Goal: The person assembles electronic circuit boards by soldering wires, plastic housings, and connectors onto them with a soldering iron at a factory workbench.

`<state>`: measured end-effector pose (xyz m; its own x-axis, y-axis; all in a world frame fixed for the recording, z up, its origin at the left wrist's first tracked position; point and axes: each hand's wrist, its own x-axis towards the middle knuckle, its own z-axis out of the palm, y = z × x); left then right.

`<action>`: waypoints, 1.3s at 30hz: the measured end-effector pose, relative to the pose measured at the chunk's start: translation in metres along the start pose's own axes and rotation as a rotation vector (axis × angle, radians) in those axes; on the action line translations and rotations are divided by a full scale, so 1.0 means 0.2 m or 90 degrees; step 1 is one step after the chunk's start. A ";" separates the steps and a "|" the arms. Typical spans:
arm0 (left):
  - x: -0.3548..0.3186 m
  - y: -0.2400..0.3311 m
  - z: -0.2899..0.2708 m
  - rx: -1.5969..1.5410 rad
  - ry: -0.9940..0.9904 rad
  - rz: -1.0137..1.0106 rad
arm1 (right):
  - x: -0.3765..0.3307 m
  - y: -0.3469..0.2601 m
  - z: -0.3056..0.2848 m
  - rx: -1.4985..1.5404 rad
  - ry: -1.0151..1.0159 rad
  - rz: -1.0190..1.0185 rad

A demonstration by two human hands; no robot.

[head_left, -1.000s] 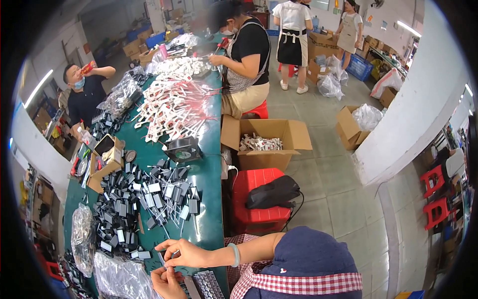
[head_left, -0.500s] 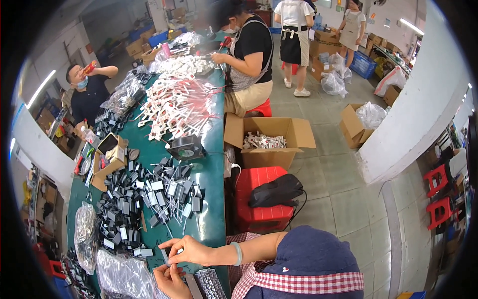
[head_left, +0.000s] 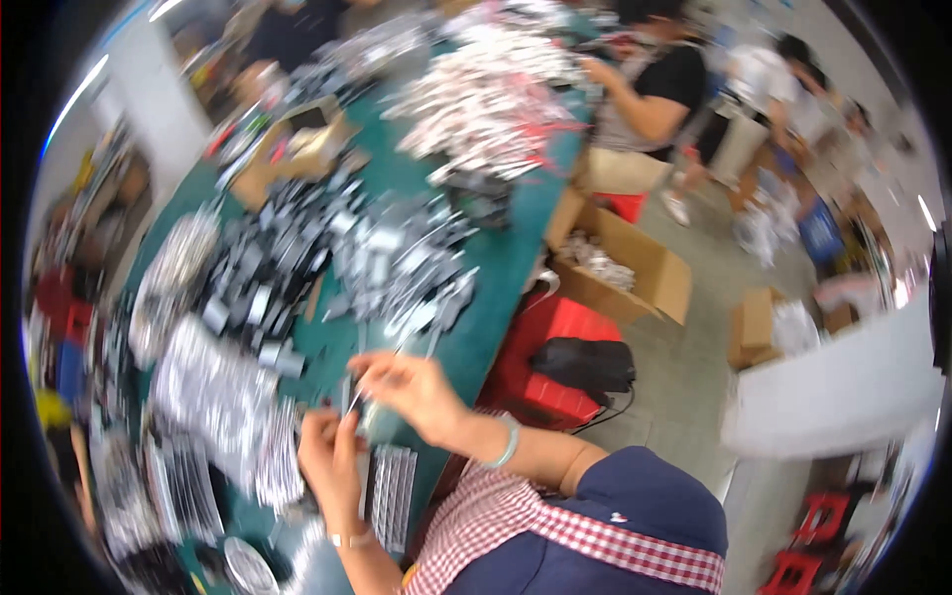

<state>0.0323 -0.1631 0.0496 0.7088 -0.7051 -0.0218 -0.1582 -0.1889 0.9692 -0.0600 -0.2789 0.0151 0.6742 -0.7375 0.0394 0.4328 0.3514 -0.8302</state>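
The whole picture is motion-blurred. My left hand (head_left: 332, 466) and my right hand (head_left: 412, 392) meet over the near end of a green table (head_left: 516, 248). Both pinch a small thin part (head_left: 362, 409) between their fingertips; the blur hides what kind it is. The right wrist wears a pale bracelet and the left wrist a light band. A row of small packed pieces (head_left: 392, 491) lies just under the hands. Clear bags of parts (head_left: 213, 397) lie to their left.
A heap of small black and grey parts (head_left: 337, 248) covers the middle of the table, and a pile of white and red cables (head_left: 491, 99) lies farther along. A person in a black top (head_left: 659, 94) works at the right side. Open cardboard boxes (head_left: 620, 268) and a red stool with a black bag (head_left: 580, 362) stand on the floor.
The view has swung and blurred, so the table now fills more of the picture. My two hands have stayed together on the small part and sit higher in the frame.
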 end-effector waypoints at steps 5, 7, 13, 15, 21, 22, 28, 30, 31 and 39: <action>0.02 0.04 0.01 0.015 0.000 -0.052 | 0.07 -0.13 -0.09 0.009 0.135 -0.059; 0.02 0.05 -0.02 -0.005 -0.008 -0.091 | 0.09 -0.13 -0.10 0.011 0.117 -0.031; 0.01 -0.01 -0.04 -0.017 0.004 -0.097 | 0.15 -0.14 -0.11 0.081 0.083 0.001; 0.03 -0.04 -0.07 0.008 0.006 -0.063 | 0.23 -0.19 -0.15 -0.009 0.093 -0.161; 0.07 -0.22 -0.26 0.385 0.109 0.055 | 0.50 -0.34 -0.21 -0.442 0.131 -0.568; 0.08 -0.26 -0.28 0.500 0.083 0.023 | 0.54 -0.32 -0.25 -0.631 0.079 -0.670; 0.10 -0.40 -0.30 0.673 0.020 -0.019 | 0.58 -0.05 -0.46 -0.899 -0.168 -0.590; 0.10 -0.42 -0.31 0.660 0.023 -0.025 | 0.56 -0.02 -0.47 -0.924 -0.177 -0.553; 0.10 -0.43 -0.32 0.647 0.029 -0.026 | 0.55 -0.01 -0.46 -0.949 -0.183 -0.521; 0.07 -0.46 -0.45 0.714 0.072 0.008 | 0.36 0.07 -0.24 -0.883 -0.436 -0.393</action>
<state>0.1194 -0.0941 -0.0184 0.7513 -0.6568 0.0641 -0.6545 -0.7292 0.1995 -0.0340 -0.3536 -0.0204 0.8978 -0.0574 0.4366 0.1441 -0.8986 -0.4145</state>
